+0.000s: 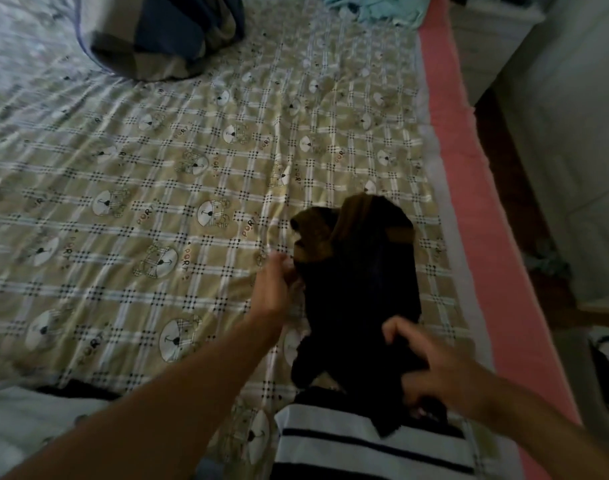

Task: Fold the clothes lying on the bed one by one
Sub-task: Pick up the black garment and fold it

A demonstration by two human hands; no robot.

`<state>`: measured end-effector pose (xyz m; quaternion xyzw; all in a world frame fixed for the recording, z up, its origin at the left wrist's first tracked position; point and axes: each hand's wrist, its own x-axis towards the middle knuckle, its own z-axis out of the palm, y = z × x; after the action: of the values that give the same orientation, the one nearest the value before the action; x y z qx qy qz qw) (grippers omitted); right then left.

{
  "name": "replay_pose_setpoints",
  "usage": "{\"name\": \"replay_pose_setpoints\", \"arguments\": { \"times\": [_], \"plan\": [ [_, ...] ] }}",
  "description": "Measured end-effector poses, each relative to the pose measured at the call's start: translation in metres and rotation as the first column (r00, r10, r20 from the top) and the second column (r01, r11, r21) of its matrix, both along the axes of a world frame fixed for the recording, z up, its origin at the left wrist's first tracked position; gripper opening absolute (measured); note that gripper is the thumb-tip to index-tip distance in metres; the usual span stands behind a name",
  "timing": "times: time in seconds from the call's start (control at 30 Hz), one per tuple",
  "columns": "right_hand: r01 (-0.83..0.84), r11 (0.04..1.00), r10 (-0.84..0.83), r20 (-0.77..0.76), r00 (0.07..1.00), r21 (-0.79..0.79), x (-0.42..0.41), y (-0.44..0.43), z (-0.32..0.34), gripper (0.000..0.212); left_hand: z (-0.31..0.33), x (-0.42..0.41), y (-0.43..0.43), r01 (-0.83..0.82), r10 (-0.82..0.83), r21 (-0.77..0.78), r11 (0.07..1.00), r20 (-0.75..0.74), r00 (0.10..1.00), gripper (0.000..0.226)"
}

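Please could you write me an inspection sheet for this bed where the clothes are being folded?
Surface: checked bear-print sheet, wrinkled.
Job's things: dark garment lies near the right side; striped garment partly under its near end.
Clutter: blue-grey bedding bundle far left; teal cloth far right.
Hands: left hand at the dark garment's left edge, grip blurred; right hand grips its near end.
Cables: nothing seen.
Surroundings: pink mattress edge; white cabinet beside the bed.
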<state>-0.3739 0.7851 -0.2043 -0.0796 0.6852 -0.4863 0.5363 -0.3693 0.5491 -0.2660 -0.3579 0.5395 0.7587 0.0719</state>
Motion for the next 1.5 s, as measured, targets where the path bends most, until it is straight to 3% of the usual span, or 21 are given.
{"name": "replay_pose_setpoints", "arguments": {
  "times": [0.03,0.07,0.13,0.17,0.23,0.27,0.33,0.37,0.43,0.5,0.63,0.67,0.73,0.8,0.93,1.0,1.2,1.3,1.37,1.4,1.5],
  "plan": [
    [-0.077,0.997,0.077,0.041,0.996,0.005,0.012,0.004,-0.004,0.038,0.000,-0.009,0.000,-0.032,0.025,0.175,0.984,0.043,0.999,0.052],
    [-0.135,0.990,0.134,0.035,0.990,0.031,0.018,0.006,-0.009,0.036,0.005,-0.017,0.003,0.004,-0.026,0.238,0.971,0.090,0.996,0.061],
    [-0.142,0.983,0.148,-0.043,0.988,0.119,0.021,0.001,-0.018,0.034,0.010,-0.028,0.013,0.169,-0.192,0.117,0.979,0.228,0.955,0.081],
    [-0.067,0.988,0.081,-0.100,0.992,0.138,0.019,-0.003,-0.020,0.039,0.013,-0.033,0.019,0.180,-0.179,0.017,0.983,0.226,0.957,0.068],
    [0.269,0.948,-0.225,-0.241,0.944,0.168,0.011,-0.011,-0.005,0.057,0.037,-0.035,0.028,0.202,-0.196,-0.028,0.979,0.140,0.971,0.044],
    [0.468,0.874,-0.417,-0.292,0.861,0.132,0.006,-0.014,0.010,0.063,0.055,-0.033,0.030,0.180,-0.181,0.024,0.983,0.056,0.982,0.052],
    [0.703,0.710,-0.693,-0.207,0.691,-0.030,-0.008,-0.012,0.046,0.081,0.089,-0.022,0.031,0.219,-0.206,0.127,0.967,-0.112,0.972,0.071],
    [0.715,0.692,-0.721,-0.136,0.679,-0.100,-0.012,-0.010,0.068,0.092,0.108,-0.012,0.032,0.264,-0.236,0.150,0.953,-0.181,0.955,0.078],
    [0.623,0.761,-0.646,-0.127,0.753,-0.180,-0.014,-0.009,0.106,0.099,0.144,0.012,0.033,0.405,-0.364,0.105,0.908,-0.278,0.889,0.087],
    [0.547,0.812,-0.582,-0.202,0.788,-0.204,-0.007,-0.015,0.139,0.081,0.187,0.033,0.032,0.513,-0.474,0.030,0.858,-0.339,0.813,0.085],
    [0.454,0.845,-0.532,-0.368,0.762,-0.281,0.015,-0.018,0.213,0.044,0.271,0.066,0.022,0.593,-0.667,-0.309,0.743,-0.272,0.694,0.046],
    [0.420,0.860,-0.508,-0.410,0.758,-0.288,0.022,-0.017,0.234,0.038,0.291,0.075,0.018,0.564,-0.698,-0.447,0.695,-0.231,0.678,0.055],
    [0.369,0.886,-0.462,-0.479,0.746,-0.280,0.035,-0.013,0.278,0.027,0.323,0.096,0.011,0.420,-0.711,-0.672,0.610,-0.230,0.665,0.107],
    [0.352,0.890,-0.455,-0.493,0.742,-0.290,0.051,-0.012,0.322,0.023,0.362,0.118,0.007,0.261,-0.690,-0.785,0.562,-0.270,0.672,0.120],
    [0.422,0.853,-0.521,-0.529,0.670,-0.307,0.071,-0.016,0.403,0.020,0.443,0.145,0.004,-0.140,-0.640,-0.928,0.344,-0.341,0.688,0.061],
    [0.522,0.789,-0.610,-0.517,0.600,-0.325,0.070,-0.014,0.438,0.010,0.483,0.151,-0.001,-0.239,-0.555,-0.926,0.292,-0.368,0.746,0.035],
    [0.656,0.661,-0.747,-0.404,0.529,-0.364,0.085,0.013,0.544,0.012,0.591,0.169,-0.022,-0.308,-0.493,-0.906,0.290,-0.418,0.763,0.035],
    [0.636,0.684,-0.728,-0.385,0.567,-0.357,0.093,0.021,0.570,0.020,0.630,0.173,-0.017,-0.228,-0.468,-0.840,0.493,-0.476,0.745,0.021],
    [0.627,0.692,-0.720,-0.390,0.573,-0.357,0.098,0.022,0.580,0.042,0.656,0.177,-0.010,-0.202,-0.432,-0.740,0.641,-0.565,0.703,0.015],
    [0.627,0.698,-0.714,-0.404,0.573,-0.345,0.101,0.022,0.585,0.046,0.667,0.179,-0.007,-0.197,-0.421,-0.704,0.682,-0.599,0.681,0.017],
    [0.536,0.809,-0.577,-0.497,0.648,-0.239,0.110,0.026,0.589,0.024,0.700,0.189,0.006,-0.193,-0.447,-0.678,0.709,-0.644,0.621,0.023]
  ]
}}
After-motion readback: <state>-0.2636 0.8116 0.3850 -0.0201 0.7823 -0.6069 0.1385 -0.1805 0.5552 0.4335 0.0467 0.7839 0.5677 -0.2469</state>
